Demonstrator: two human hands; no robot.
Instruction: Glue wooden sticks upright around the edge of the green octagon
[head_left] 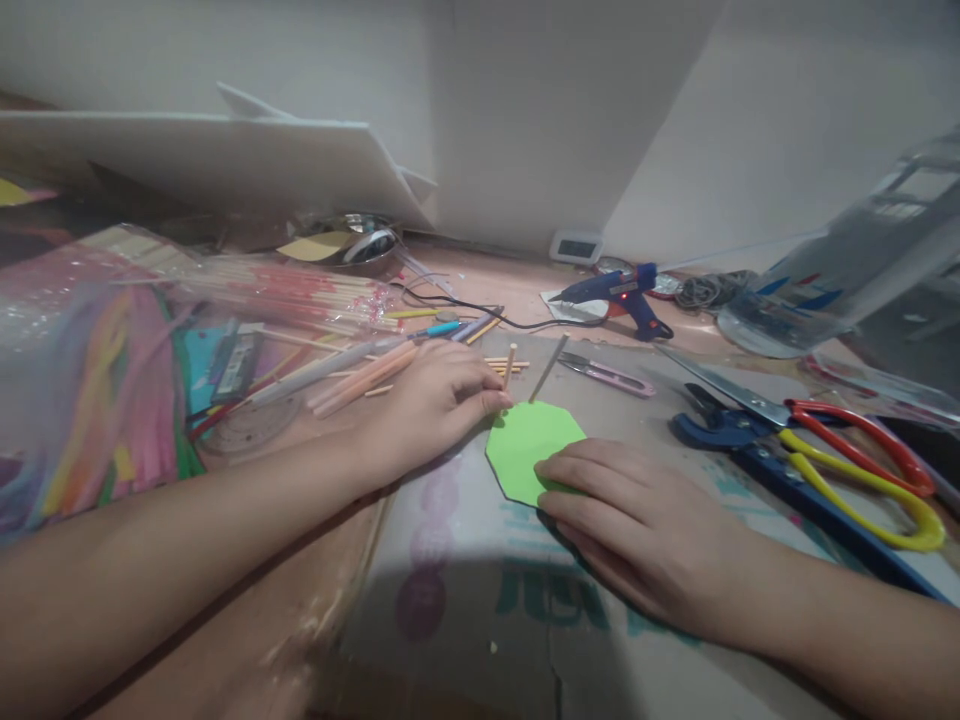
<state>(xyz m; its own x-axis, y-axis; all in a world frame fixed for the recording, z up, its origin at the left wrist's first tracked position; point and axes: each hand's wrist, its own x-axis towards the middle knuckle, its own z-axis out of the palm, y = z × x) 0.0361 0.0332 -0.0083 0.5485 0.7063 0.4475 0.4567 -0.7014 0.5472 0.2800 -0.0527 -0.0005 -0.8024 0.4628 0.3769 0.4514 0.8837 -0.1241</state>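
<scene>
Card (523, 440) is held by right fingers (589, 470) at four o'clock; left fingers (486, 404) pinch a stick (510, 366) at eleven

It's a bit dim. Shadows darken the wall (540, 110) at 12 o'clock and the board (465, 620) at 6. The bag (112, 245) shines, blurry, around 9 o'clock.

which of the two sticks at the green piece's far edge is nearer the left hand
The paler stick, right by the left hand; the other, darker stick shows longer and slants up farther to the right.
</scene>
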